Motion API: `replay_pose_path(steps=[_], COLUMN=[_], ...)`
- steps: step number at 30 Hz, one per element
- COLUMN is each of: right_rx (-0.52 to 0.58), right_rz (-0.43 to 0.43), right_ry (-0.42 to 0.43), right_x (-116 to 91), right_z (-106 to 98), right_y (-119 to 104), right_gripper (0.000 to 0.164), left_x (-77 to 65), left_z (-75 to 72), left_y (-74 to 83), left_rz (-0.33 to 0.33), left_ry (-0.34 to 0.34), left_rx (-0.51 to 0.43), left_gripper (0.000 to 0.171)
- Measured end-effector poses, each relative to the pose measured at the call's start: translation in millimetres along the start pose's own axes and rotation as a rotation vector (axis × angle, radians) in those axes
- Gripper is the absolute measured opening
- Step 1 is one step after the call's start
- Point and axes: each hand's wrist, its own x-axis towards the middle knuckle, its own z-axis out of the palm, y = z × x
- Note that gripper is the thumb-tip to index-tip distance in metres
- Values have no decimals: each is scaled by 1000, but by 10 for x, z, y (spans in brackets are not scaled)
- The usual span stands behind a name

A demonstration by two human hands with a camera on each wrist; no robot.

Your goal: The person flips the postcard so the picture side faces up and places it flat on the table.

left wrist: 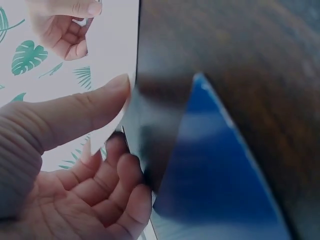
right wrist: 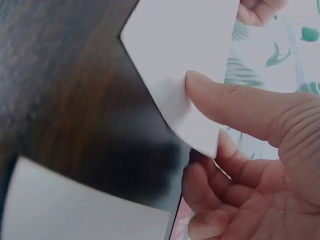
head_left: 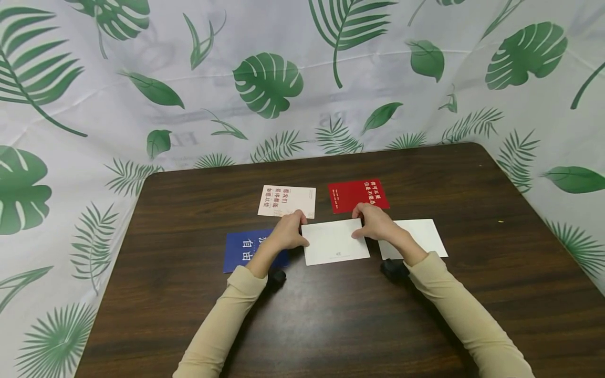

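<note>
White rectangular paper card (head_left: 335, 242) spans left hand (head_left: 288, 231) to right hand (head_left: 376, 222), each pinching one short end, long axis roughly parallel to the dark-brown wooden table (head_left: 331, 325)'s far edge.

Long, fairly close-fitting sleeves (head_left: 472, 315) of pale yellow cloth end in plain cuffs (head_left: 247, 279) behind the grip, and a small rounded black device (head_left: 277, 279) sits inward of each cuff
</note>
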Motion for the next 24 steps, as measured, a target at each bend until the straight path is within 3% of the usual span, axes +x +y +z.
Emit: replay_pose_path(steps=[4, 9, 17, 24], right_rx=[92, 182, 309, 343], right_rz=[32, 10, -41, -93], right_ry=[-5, 2, -3, 46], right_x=[-18, -71, -170, -274], right_z=[-33, -91, -207, -262], right_y=[47, 126, 177, 125], right_gripper=[37, 27, 20, 9], left_x=[-21, -57, -115, -221], left_z=[2, -38, -116, -182], left_y=[-24, -40, -69, -81], left_rz=[35, 82, 205, 220], left_ry=[11, 41, 152, 108], left_rx=[-66, -150, -231, -382], left_gripper=[43, 36, 19, 13])
